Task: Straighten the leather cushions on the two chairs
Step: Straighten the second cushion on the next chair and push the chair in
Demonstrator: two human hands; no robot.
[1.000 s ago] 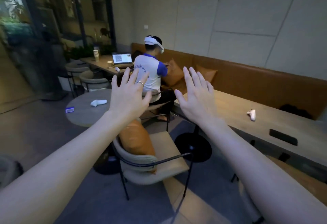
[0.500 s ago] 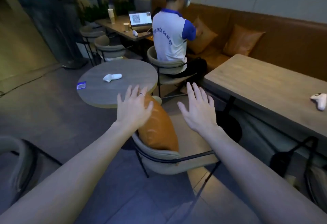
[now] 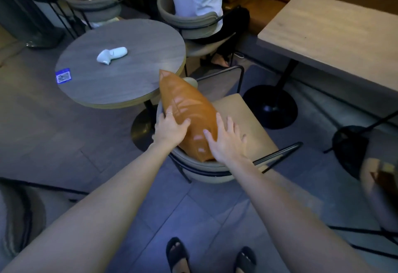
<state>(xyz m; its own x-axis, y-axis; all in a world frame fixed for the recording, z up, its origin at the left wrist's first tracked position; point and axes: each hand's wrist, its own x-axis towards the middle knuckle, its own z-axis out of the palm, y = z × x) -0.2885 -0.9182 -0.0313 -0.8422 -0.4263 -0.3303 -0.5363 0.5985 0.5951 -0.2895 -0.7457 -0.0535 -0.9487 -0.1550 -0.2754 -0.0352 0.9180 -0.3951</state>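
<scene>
Left hand [image 3: 170, 129] grips the leather cushion [image 3: 189, 104] on the first chair [image 3: 243, 117], and the right hand [image 3: 226, 141] lies flat against it. Next it likely needs squaring upright.

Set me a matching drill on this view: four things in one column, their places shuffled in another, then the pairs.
1. leather cushion
2. white controller
3. blue sticker
4. left hand

A. at the round table's edge
B. gripping the leather cushion's near end
C. standing on edge on the chair
D. lying near the round table's middle

Pairs: 1-C, 2-D, 3-A, 4-B
</scene>
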